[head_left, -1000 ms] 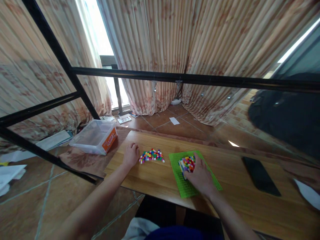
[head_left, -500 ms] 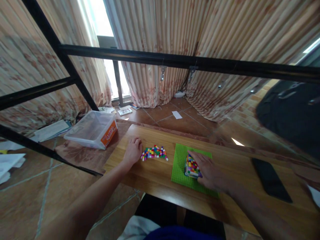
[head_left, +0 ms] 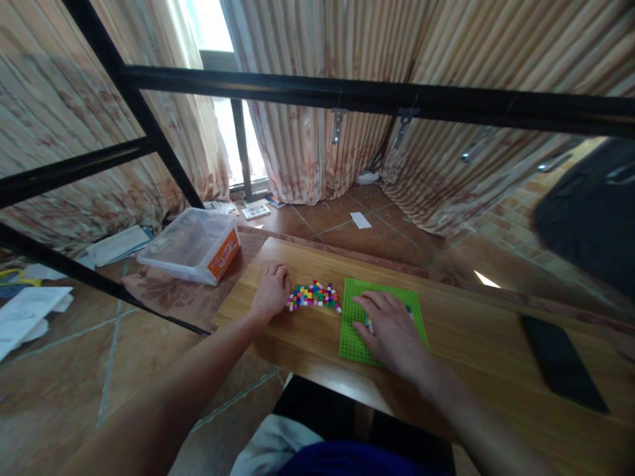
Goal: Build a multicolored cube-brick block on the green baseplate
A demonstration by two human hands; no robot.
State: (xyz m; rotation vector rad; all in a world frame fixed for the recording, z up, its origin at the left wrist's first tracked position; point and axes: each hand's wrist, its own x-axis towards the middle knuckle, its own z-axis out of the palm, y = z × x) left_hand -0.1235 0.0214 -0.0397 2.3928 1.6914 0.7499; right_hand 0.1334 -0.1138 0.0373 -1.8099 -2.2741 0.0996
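Note:
My left hand rests on the wooden table, fingers curled in and close together, with nothing showing in them. Right beside it lies a loose pile of small coloured bricks. Over the green studded baseplate is my right hand, palm down, thumb and fingers apart. Beneath that hand sits a block of multicoloured bricks, mostly hidden; only bits of its edges show. Whether the right fingers touch it I cannot tell.
A black phone-like slab lies on the table's right part. On the floor at left stands a clear plastic box with an orange label. A black metal rail crosses in front of the curtains. Papers lie on the floor.
My right hand has moved left across the brick block, which it now mostly covers, and its thumb has spread from the fingers. My left hand stays beside the pile. The view has shifted slightly.

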